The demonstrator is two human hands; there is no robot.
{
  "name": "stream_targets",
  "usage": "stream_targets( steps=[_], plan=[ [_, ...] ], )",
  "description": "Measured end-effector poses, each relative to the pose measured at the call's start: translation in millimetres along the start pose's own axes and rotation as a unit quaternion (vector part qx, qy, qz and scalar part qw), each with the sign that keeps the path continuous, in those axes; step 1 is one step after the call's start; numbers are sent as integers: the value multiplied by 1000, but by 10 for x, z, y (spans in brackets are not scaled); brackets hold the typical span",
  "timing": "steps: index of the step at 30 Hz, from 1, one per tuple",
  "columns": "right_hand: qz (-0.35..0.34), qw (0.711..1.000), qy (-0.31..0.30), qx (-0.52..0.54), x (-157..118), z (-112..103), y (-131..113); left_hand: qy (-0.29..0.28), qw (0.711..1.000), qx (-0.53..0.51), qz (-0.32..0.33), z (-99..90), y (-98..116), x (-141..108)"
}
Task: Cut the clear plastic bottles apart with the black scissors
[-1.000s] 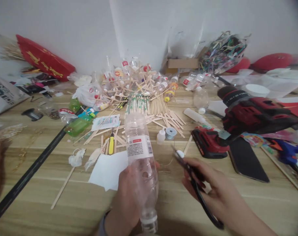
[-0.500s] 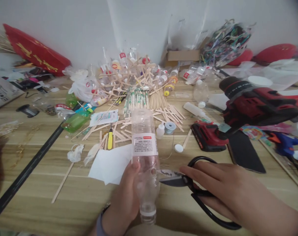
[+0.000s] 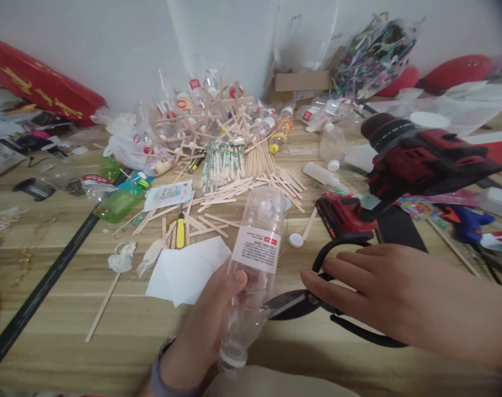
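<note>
Tipped further to one side than before, the clear bottle (image 3: 257, 253) slanted above the table (image 3: 131, 364), neck toward the person, with the left hand (image 3: 212, 309) wrapped around it. Black scissors (image 3: 290, 305), their handles held in the right hand (image 3: 383, 281), had moved lower along the bottle, blade ends at its side near the neck. White paper (image 3: 185, 273) and a yellow screwdriver (image 3: 180, 231) lay left of it, a red drill (image 3: 425, 160) to the right.

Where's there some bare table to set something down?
There's bare table between the loose stick and your left hand, and more below the scissors, right of the bottle. It's crowded behind, with sticks and bottles, and around the drill.
</note>
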State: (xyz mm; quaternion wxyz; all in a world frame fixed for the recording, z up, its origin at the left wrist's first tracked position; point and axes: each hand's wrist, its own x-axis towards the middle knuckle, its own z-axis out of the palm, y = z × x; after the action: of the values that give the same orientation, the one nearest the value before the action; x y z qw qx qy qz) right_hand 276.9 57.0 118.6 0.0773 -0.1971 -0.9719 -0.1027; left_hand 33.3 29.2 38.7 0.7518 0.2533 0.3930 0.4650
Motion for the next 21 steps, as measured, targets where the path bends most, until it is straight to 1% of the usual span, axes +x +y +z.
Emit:
stream_targets(
  steps=[3, 6, 8, 10, 13, 15, 16, 19, 21],
  plan=[
    [3, 1000, -2, 6, -15, 48, -48, 14, 1000, -9, 14, 28, 26, -45],
    [34, 999, 17, 15, -48, 201, -167, 58, 997, -31, 27, 61, 32, -54],
    [67, 997, 40, 29, -66, 346, -272, 83, 995, -47, 36, 84, 18, -34],
    [111, 989, 81, 47, -68, 483, -374, 105, 991, -61, 60, 104, -9, -5],
    [165, 975, 121, 90, -42, 578, -481, 153, 981, -78, 93, 107, -70, 25],
    [171, 970, 118, 130, -18, 556, -518, 183, 975, -70, 109, 88, -115, 31],
    [174, 968, 107, 149, -8, 532, -530, 189, 973, -61, 116, 76, -136, 33],
    [195, 959, 60, 199, 0, 473, -565, 189, 969, -48, 152, 57, -185, 39],
    [209, 952, 44, 219, -10, 475, -594, 185, 966, -57, 173, 56, -213, 46]
  ],
)
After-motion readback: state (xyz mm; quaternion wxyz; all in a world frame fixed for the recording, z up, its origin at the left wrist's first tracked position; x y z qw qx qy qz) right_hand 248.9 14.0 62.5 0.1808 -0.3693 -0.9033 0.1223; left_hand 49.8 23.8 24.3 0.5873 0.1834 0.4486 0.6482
